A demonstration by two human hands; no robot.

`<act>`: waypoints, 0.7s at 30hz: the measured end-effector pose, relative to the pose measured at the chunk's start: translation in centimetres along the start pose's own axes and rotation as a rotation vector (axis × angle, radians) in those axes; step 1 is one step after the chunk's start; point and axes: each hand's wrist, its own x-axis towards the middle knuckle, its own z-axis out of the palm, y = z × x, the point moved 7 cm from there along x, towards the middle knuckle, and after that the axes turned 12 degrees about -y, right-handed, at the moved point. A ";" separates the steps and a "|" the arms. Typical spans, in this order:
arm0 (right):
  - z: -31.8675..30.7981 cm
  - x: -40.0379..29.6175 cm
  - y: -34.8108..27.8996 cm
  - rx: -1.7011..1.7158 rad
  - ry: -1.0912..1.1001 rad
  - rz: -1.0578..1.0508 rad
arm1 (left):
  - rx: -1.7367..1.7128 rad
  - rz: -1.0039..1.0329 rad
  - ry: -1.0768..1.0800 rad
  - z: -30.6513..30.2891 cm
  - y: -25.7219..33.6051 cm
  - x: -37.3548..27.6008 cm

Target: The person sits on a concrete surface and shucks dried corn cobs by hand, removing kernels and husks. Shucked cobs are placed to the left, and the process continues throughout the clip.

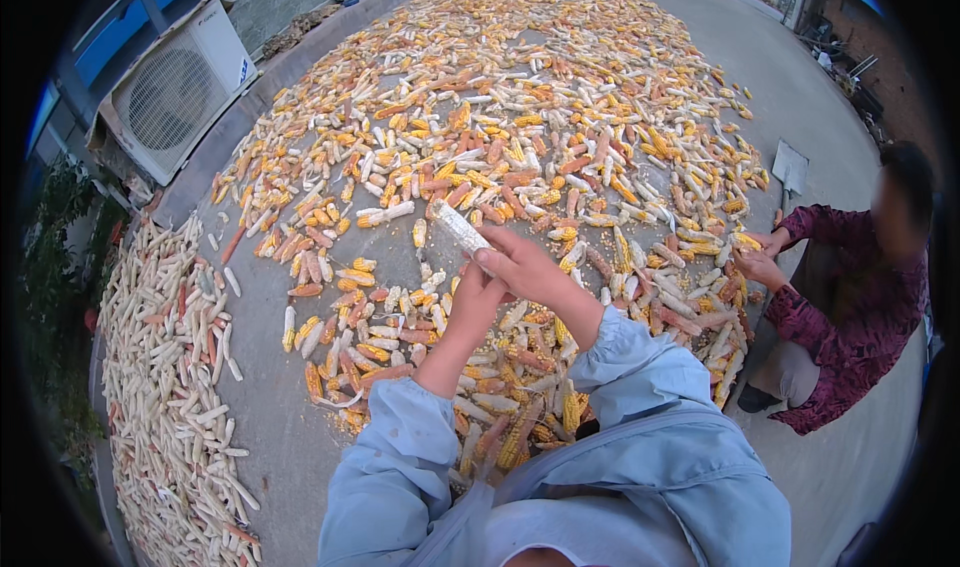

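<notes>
Both of my hands meet around one pale, mostly stripped corn cob (459,226) that points up and to the left. My right hand (519,263) grips its lower part, thumb on top. Just below it, my left hand (477,297) closes about the cob's near end, which the fingers partly hide. Underneath spreads a wide layer of corn cobs (517,181), some with yellow kernels, others whitish or reddish and largely bare. Loose kernels are scattered among them.
A heap of pale bare cobs (169,387) lies at the left. An air conditioner's outdoor unit (180,91) stands upper left by the wall. At the right a crouching person (840,312) holds a yellow cob (745,242); a shovel (790,168) lies beyond.
</notes>
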 end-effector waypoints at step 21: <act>-3.1 0.2 -0.4 1.142 0.014 -0.280 | -0.870 -0.172 -0.723 6.9 -0.7 -2.3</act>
